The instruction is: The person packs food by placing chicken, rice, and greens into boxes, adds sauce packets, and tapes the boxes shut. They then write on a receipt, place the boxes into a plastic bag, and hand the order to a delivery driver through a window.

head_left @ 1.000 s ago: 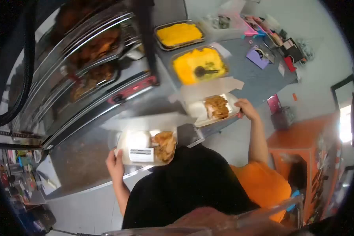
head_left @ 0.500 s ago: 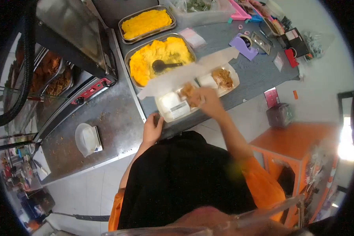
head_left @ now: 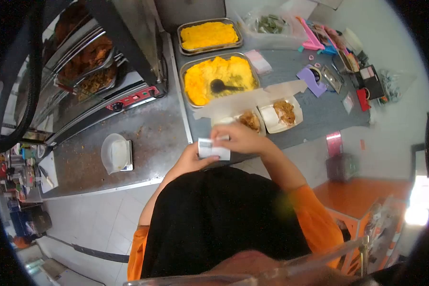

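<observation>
My left hand (head_left: 191, 159) holds a small white piece with dark print (head_left: 213, 150), like a label or packet, at the counter's front edge. My right hand (head_left: 237, 138) pinches its upper side, fingertips curled over it. Just beyond my hands sits a paper food box with a piece of fried chicken (head_left: 249, 121); my right hand covers part of it. Beside it on the right, a second box (head_left: 277, 130) contains a white block, perhaps wrapped rice (head_left: 270, 117), and fried chicken (head_left: 285, 112). Both lids (head_left: 252, 98) stand raised at the back.
Behind the boxes is a tray of yellow food (head_left: 200, 78) with a black scoop (head_left: 219, 86); another yellow tray (head_left: 209, 35) lies farther back. A purple tape dispenser (head_left: 312, 82) stands right. Left are a bowl (head_left: 114, 155) on a scale (head_left: 129, 156) and a glass display warmer (head_left: 128, 99).
My right hand has moved from the left box's chicken to the printed white piece, which has come off the box's contents toward me. My left hand has left the box's side and grips it too.
</observation>
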The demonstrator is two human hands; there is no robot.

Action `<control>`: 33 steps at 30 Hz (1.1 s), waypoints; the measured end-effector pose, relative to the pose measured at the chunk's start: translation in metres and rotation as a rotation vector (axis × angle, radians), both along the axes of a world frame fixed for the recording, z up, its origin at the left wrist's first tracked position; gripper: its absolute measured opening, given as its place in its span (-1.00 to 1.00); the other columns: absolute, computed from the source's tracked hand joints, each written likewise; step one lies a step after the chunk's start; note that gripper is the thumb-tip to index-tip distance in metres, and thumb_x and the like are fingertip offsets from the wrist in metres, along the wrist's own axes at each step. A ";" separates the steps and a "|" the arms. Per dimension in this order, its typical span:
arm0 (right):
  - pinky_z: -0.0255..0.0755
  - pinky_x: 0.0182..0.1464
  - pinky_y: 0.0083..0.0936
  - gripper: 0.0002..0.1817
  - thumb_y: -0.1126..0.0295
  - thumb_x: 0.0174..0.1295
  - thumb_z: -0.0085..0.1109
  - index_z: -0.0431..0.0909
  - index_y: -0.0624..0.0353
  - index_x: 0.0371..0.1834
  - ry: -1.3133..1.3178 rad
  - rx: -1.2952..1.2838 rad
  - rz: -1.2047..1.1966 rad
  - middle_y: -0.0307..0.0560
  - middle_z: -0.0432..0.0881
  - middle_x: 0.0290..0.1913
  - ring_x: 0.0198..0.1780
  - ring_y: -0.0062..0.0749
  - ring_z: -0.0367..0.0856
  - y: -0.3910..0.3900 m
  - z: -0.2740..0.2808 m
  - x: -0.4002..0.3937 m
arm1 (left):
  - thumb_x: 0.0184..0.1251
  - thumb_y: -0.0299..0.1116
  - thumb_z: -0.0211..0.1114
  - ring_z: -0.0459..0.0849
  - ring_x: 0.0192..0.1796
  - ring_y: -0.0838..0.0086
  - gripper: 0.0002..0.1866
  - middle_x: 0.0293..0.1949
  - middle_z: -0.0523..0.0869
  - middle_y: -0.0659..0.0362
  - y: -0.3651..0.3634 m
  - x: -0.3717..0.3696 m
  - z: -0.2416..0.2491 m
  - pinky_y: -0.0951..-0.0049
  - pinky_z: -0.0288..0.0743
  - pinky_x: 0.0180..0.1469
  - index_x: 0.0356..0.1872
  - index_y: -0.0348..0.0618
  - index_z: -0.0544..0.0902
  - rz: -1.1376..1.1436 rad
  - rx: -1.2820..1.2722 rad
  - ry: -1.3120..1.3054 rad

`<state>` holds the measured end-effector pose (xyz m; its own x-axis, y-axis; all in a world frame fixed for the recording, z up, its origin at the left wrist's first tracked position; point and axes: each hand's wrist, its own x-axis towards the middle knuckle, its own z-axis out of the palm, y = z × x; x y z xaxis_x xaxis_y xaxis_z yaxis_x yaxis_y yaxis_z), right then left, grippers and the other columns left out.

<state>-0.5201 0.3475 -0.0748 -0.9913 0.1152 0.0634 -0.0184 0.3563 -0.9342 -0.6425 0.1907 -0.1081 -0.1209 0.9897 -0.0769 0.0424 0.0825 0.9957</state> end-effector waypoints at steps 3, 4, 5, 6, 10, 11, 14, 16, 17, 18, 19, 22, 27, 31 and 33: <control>0.35 -0.31 -0.54 -0.88 0.39 0.06 0.11 0.47 0.19 -0.39 0.122 0.064 -0.224 -0.19 0.52 -0.46 -0.38 -0.50 0.50 0.030 0.017 -0.042 | 0.19 -0.42 0.16 0.53 -0.25 0.61 -0.77 -0.29 0.62 0.20 -0.005 -0.020 0.026 0.56 0.37 -0.10 -0.16 -0.32 0.50 0.253 -0.147 -0.293; 0.36 -0.35 -0.53 -0.88 0.39 0.05 0.11 0.48 0.19 -0.40 0.127 0.001 -0.327 -0.18 0.53 -0.48 -0.42 -0.48 0.51 0.048 0.012 -0.057 | 0.24 -0.44 0.09 0.53 -0.17 0.56 -0.75 -0.20 0.60 0.14 -0.008 -0.031 0.027 0.53 0.37 -0.07 -0.09 -0.33 0.46 0.297 -0.192 -0.288; 0.37 -0.38 -0.48 -0.86 0.35 0.02 0.13 0.50 0.19 -0.44 0.148 0.175 -0.444 -0.15 0.53 -0.53 -0.47 -0.43 0.51 0.069 0.014 -0.074 | 0.24 -0.44 0.09 0.53 -0.17 0.56 -0.75 -0.20 0.60 0.14 -0.010 -0.040 0.029 0.53 0.37 -0.07 -0.09 -0.33 0.46 0.317 -0.188 -0.293; 0.37 -0.41 -0.44 -0.83 0.31 -0.01 0.15 0.52 0.20 -0.48 0.165 0.347 -0.555 -0.11 0.54 -0.57 -0.51 -0.37 0.51 0.093 0.015 -0.091 | 0.25 -0.43 0.05 0.52 -0.12 0.52 -0.73 -0.15 0.57 0.11 -0.012 -0.048 0.030 0.51 0.36 -0.04 -0.06 -0.34 0.43 0.389 -0.119 -0.510; 0.36 -0.39 -0.29 -0.69 0.13 -0.17 0.24 0.54 0.18 -0.65 -0.556 1.041 0.025 0.01 0.54 -0.62 -0.51 -0.20 0.52 0.206 -0.086 -0.119 | 0.31 -0.41 -0.06 0.46 0.02 0.38 -0.67 0.00 0.48 0.03 -0.019 -0.073 0.046 0.41 0.33 0.07 0.04 -0.37 0.33 0.521 -0.028 -0.875; 0.36 -0.39 -0.29 -0.70 0.14 -0.20 0.27 0.55 0.18 -0.64 -0.615 0.986 0.154 0.02 0.55 -0.60 -0.49 -0.20 0.54 0.210 -0.088 -0.120 | 0.32 -0.40 -0.08 0.45 0.04 0.37 -0.66 0.01 0.46 0.02 -0.020 -0.078 0.048 0.40 0.31 0.09 0.06 -0.37 0.31 0.552 -0.015 -0.941; 0.38 -0.40 -0.32 -0.70 0.20 -0.27 0.33 0.54 0.21 -0.63 -0.766 0.850 0.239 0.05 0.56 -0.57 -0.45 -0.21 0.57 0.191 -0.079 -0.122 | 0.34 -0.35 -0.10 0.40 0.10 0.34 -0.61 0.06 0.42 0.01 -0.024 -0.093 0.050 0.37 0.27 0.14 0.10 -0.37 0.26 0.550 0.037 -1.031; 0.38 -0.41 -0.33 -0.69 0.21 -0.28 0.35 0.53 0.23 -0.64 -0.659 0.837 0.176 0.06 0.56 -0.57 -0.46 -0.20 0.56 0.201 -0.109 -0.111 | 0.34 -0.33 -0.11 0.39 0.12 0.33 -0.60 0.07 0.40 0.00 -0.026 -0.101 0.053 0.37 0.26 0.15 0.11 -0.38 0.24 0.573 0.037 -1.057; 0.38 -0.42 -0.34 -0.68 0.22 -0.29 0.36 0.51 0.24 -0.64 -0.551 0.824 0.083 0.08 0.56 -0.56 -0.48 -0.20 0.55 0.205 -0.122 -0.105 | 0.35 -0.31 -0.12 0.37 0.13 0.32 -0.59 0.08 0.39 -0.01 -0.025 -0.105 0.053 0.36 0.24 0.16 0.12 -0.38 0.23 0.568 0.038 -1.072; 0.37 -0.40 -0.32 -0.66 0.21 -0.29 0.35 0.48 0.25 -0.63 -0.529 0.806 0.011 0.10 0.55 -0.55 -0.47 -0.13 0.54 0.200 -0.123 -0.102 | 0.35 -0.31 -0.12 0.37 0.13 0.32 -0.59 0.08 0.39 -0.01 -0.024 -0.108 0.052 0.36 0.24 0.16 0.12 -0.38 0.23 0.567 0.035 -1.078; 0.37 -0.40 -0.32 -0.66 0.21 -0.29 0.35 0.48 0.25 -0.63 -0.539 0.809 0.010 0.10 0.55 -0.55 -0.47 -0.13 0.54 0.196 -0.121 -0.101 | 0.35 -0.29 -0.12 0.37 0.13 0.31 -0.58 0.08 0.39 -0.01 -0.023 -0.112 0.051 0.36 0.24 0.16 0.12 -0.38 0.23 0.552 0.052 -1.079; 0.38 -0.36 -0.30 -0.71 0.24 -0.27 0.28 0.48 0.23 -0.62 -0.510 1.023 -0.031 0.10 0.51 -0.57 -0.44 -0.05 0.51 0.188 -0.120 -0.097 | 0.36 -0.27 -0.13 0.38 0.13 0.31 -0.57 0.08 0.39 -0.02 -0.015 -0.121 0.046 0.36 0.24 0.16 0.12 -0.39 0.22 0.516 0.086 -1.115; 0.35 -0.40 -0.34 -0.81 0.37 -0.22 0.22 0.43 0.23 -0.61 -0.456 0.797 -0.107 0.04 0.49 -0.59 -0.48 -0.16 0.50 0.194 -0.118 -0.108 | 0.36 -0.25 -0.15 0.38 0.13 0.32 -0.56 0.08 0.39 -0.02 -0.008 -0.129 0.038 0.36 0.24 0.16 0.13 -0.39 0.21 0.479 0.087 -1.175; 0.33 -0.44 -0.52 -0.84 0.47 -0.13 0.19 0.39 0.23 -0.52 -0.456 0.634 -0.206 -0.13 0.41 -0.63 -0.53 -0.46 0.41 0.202 -0.094 -0.114 | 0.36 -0.24 -0.15 0.38 0.13 0.31 -0.55 0.09 0.38 -0.01 -0.006 -0.129 0.037 0.36 0.26 0.15 0.14 -0.36 0.19 0.417 0.116 -1.184; 0.33 -0.42 -0.53 -0.82 0.45 -0.12 0.21 0.40 0.24 -0.52 -0.372 0.585 -0.139 -0.10 0.44 -0.61 -0.50 -0.44 0.44 0.209 -0.080 -0.112 | 0.36 -0.24 -0.15 0.38 0.13 0.31 -0.55 0.09 0.38 -0.01 -0.003 -0.126 0.039 0.35 0.26 0.15 0.14 -0.36 0.19 0.405 0.115 -1.181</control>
<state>-0.6321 0.5565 -0.1547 -0.9379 0.2924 -0.1868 0.3469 0.7777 -0.5242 -0.7687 0.1873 -0.0688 -0.3341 0.9057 -0.2610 -0.8876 -0.2092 0.4103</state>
